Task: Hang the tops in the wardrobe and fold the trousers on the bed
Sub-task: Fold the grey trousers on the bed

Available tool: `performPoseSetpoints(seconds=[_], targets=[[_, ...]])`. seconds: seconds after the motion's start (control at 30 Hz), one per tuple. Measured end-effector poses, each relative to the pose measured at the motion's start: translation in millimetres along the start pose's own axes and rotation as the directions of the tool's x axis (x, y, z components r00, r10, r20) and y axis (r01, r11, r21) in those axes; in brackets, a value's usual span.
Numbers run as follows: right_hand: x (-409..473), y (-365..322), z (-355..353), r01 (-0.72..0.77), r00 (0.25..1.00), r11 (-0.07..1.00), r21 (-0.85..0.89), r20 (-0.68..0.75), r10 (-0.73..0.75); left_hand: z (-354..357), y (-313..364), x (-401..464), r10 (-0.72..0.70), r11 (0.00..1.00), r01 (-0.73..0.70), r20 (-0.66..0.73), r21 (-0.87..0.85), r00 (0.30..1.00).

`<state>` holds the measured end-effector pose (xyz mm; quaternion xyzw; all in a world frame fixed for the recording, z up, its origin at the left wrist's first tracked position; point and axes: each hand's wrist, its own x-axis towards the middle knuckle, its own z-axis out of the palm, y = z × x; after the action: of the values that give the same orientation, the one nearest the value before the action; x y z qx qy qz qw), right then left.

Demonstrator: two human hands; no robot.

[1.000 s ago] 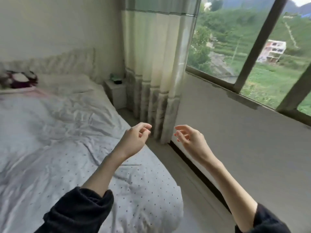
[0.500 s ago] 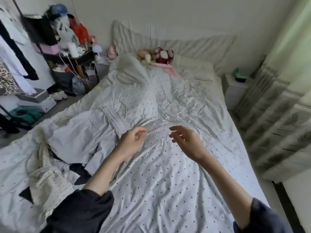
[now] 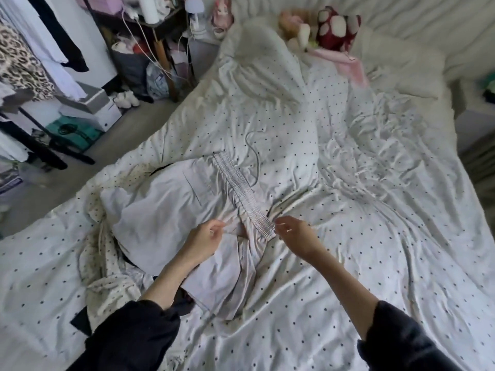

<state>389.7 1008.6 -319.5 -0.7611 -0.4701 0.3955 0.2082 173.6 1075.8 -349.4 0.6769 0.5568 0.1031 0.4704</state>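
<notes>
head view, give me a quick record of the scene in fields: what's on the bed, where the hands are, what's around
surface: bed with a white dotted cover
main garment: pale grey trousers lying flat, elastic waistband toward the middle of the bed
other clothes: cream dotted garment and something black, both partly under the trousers
left hand: over the trousers near the waistband, fingers curled; grip unclear
right hand: at the near end of the waistband, fingers curled; grip unclear
head of bed: plush toys
left of bed: hanging clothes, boxes on the floor

One head-worn camera looks steeply down, close over the bed [image 3: 348, 236], towards the headboard end.
</notes>
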Motion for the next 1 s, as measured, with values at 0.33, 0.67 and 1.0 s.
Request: performPoseSetpoints(seconds=[0.33,0.67,1.0], targets=[[157,56,53,-0.129,0.967,0.936,-0.327,0.166,0.192,36,-39,134,0.067,0.957,-0.086,0.081,0.275,0.994],[176,80,82,-0.182,0.958,0.906,-0.383,0.140,0.251,55,-72,158,0.022,0.868,-0.064,0.091,0.493,0.996],[139,84,-12,-0.085,0.994,0.967,-0.239,0.049,0.099,69,16,203,0.245,0.621,-0.494,0.448,0.609,0.860]])
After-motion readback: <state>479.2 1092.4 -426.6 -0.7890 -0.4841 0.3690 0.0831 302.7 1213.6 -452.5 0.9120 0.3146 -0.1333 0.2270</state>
